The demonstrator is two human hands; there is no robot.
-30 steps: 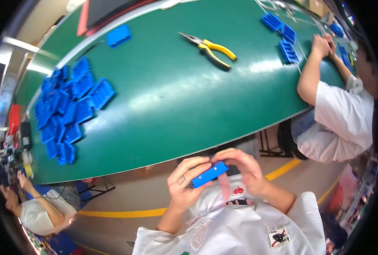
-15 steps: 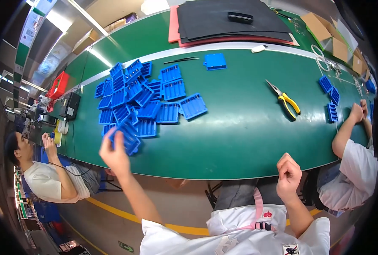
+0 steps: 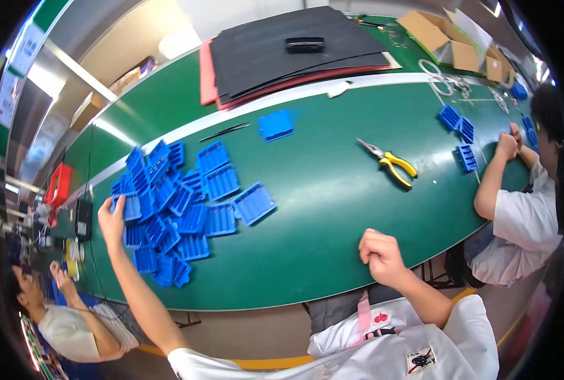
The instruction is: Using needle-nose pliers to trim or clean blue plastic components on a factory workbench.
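Note:
A heap of blue plastic battery cases [image 3: 193, 218], with several open slots each, covers the left part of the green table. My left hand [image 3: 111, 225] reaches to the heap's left edge. Its thumb and fingers close on the near side of one battery case [image 3: 128, 207]. At the table's front edge, well away from the heap, my right hand [image 3: 383, 258] is curled into a fist; whatever its fingers may hold is hidden. Pliers [image 3: 390, 163] with yellow-and-black handles lie beyond it. A single blue case [image 3: 275, 125] lies face down behind the heap.
Black tweezers [image 3: 225, 131] lie near the white strip, behind the heap. Black and red sheets [image 3: 294, 57] are stacked at the back. Co-workers sit at both sides; the right one's hands [image 3: 510, 142] are near several blue cases [image 3: 466, 130]. Open cardboard boxes [image 3: 450, 41] stand back right.
My left hand has left a case at the heap's front and moved to its left edge, onto another case. My right hand stays curled. The whole view has shifted.

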